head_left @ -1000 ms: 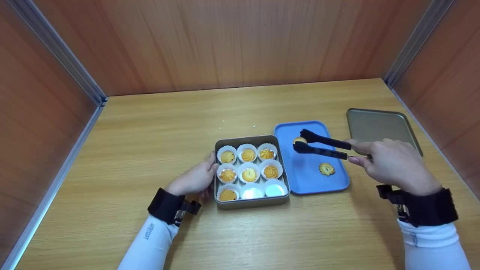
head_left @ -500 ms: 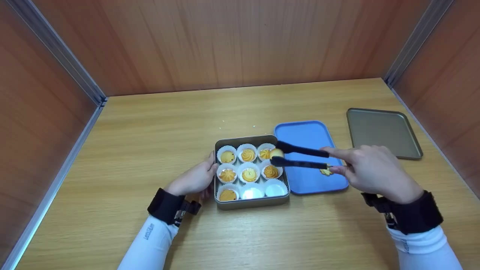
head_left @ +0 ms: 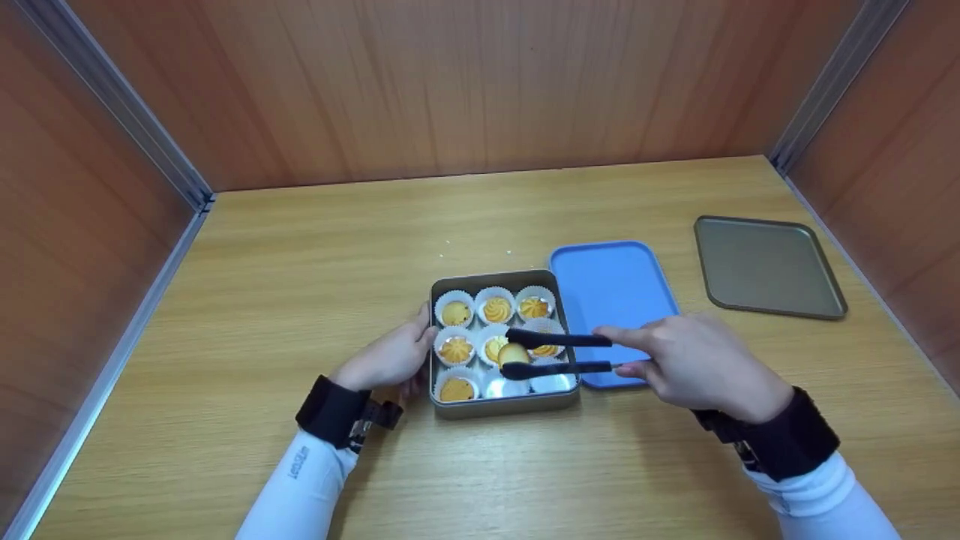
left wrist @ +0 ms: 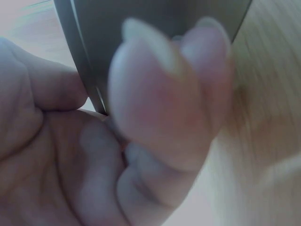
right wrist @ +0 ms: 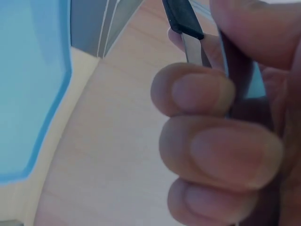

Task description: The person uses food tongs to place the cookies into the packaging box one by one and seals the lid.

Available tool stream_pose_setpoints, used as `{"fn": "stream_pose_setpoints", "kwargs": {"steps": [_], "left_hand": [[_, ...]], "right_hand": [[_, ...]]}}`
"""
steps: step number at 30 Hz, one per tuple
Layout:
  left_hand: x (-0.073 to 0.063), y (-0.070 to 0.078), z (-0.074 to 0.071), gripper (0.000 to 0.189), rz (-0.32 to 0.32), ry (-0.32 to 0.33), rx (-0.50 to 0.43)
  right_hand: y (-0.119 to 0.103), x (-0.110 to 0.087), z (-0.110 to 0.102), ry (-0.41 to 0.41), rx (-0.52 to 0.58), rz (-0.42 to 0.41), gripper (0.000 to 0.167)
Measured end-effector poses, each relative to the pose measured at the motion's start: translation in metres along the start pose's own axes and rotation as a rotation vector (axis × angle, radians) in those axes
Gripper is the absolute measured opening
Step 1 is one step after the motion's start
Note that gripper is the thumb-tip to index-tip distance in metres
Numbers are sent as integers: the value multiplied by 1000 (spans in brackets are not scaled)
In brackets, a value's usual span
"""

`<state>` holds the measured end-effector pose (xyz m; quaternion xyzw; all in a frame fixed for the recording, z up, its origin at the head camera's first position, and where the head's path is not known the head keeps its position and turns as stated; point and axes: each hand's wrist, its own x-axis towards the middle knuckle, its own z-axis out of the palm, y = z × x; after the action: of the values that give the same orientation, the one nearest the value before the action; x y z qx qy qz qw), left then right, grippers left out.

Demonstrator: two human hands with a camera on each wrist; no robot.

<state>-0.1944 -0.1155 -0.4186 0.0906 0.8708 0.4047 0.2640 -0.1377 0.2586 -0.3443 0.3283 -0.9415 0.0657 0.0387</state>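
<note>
My right hand [head_left: 697, 367] grips black-tipped tongs [head_left: 585, 367], with the curled fingers [right wrist: 225, 148] filling the right wrist view. Between the tong tips a round golden cookie [head_left: 513, 355] is pinched over the middle of a metal tin [head_left: 495, 409]. White paper cups stand in rows in the tin, most of them with a cookie, such as the swirled one [head_left: 496, 310]. Two front cups, the middle one [head_left: 502, 388] and the right one, show pale bottoms, partly behind the tongs. My left hand [head_left: 390, 356] holds the tin's left wall, thumb at the rim, fingers [left wrist: 155, 103] curled beside it.
Against the tin's right side lies a blue tray [head_left: 615, 281], partly covered by my right hand. Farther right is a flat metal lid [head_left: 772, 266]. Wooden panels [head_left: 480, 90] wall the table at the back and sides. Small white crumbs dot the tabletop behind the tin.
My right hand has carried the tongs and pinched cookie leftward from the blue tray to over the tin's middle. The left hand and tin have stayed put.
</note>
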Motion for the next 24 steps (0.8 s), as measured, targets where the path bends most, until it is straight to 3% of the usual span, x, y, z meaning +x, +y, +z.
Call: {"fn": "stream_pose_setpoints", "kwargs": {"steps": [10,17,24], "left_hand": [[-2,2,0,64,-15,1,-7],[-2,1,1,63,26,13,-12],[-1,0,1,63,9,17,0]], "right_hand": [[-9,5,9,-41,4,-40,42],[-12,7,14,-30,-38,-68,41],[-12,7,13,-42,-30,-61,41]]}}
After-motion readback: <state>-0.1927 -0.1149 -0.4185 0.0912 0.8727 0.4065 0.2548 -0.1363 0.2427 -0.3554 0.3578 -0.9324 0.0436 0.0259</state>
